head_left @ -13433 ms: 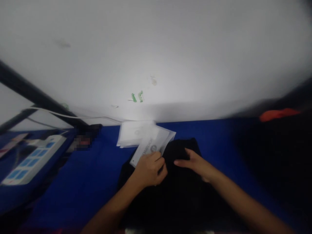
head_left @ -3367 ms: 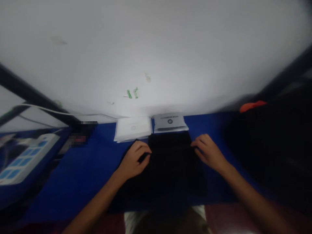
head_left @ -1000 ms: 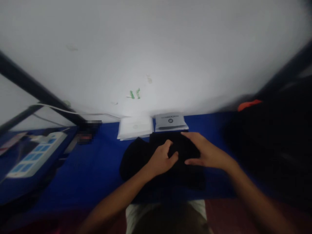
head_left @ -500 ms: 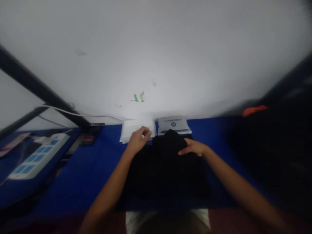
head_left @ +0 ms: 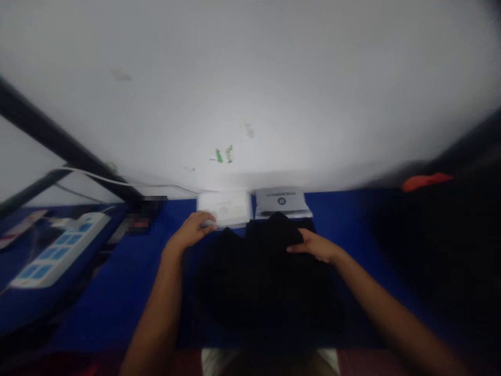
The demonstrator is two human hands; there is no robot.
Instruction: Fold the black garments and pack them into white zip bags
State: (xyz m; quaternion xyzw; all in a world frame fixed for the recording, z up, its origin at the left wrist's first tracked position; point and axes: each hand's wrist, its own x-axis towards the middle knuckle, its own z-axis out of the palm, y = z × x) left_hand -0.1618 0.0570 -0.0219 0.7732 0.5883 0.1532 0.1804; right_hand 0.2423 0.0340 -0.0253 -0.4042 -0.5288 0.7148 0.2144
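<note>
A black cloth (head_left: 270,282) lies spread over the blue table cover, its folds hard to make out in the dark. My right hand (head_left: 315,245) grips the cloth's upper right part between thumb and fingers. At the lower left corner of the white packets (head_left: 230,206) is my left hand (head_left: 193,228), its fingers apart, just left of the cloth's raised upper left edge. A grey printed plastic packet (head_left: 284,201) lies behind the cloth, right of the white ones.
A white power strip (head_left: 62,250) with blue sockets lies at the left. A white cable (head_left: 129,184) runs along the wall (head_left: 313,94). Dark frame bars stand at both sides. An orange item (head_left: 426,180) rests on a dark mass at the right.
My left hand has moved left and slightly nearer, from the cloth's top edge to the white packets' corner. The cloth's left part now spreads wider. My right hand has shifted slightly right.
</note>
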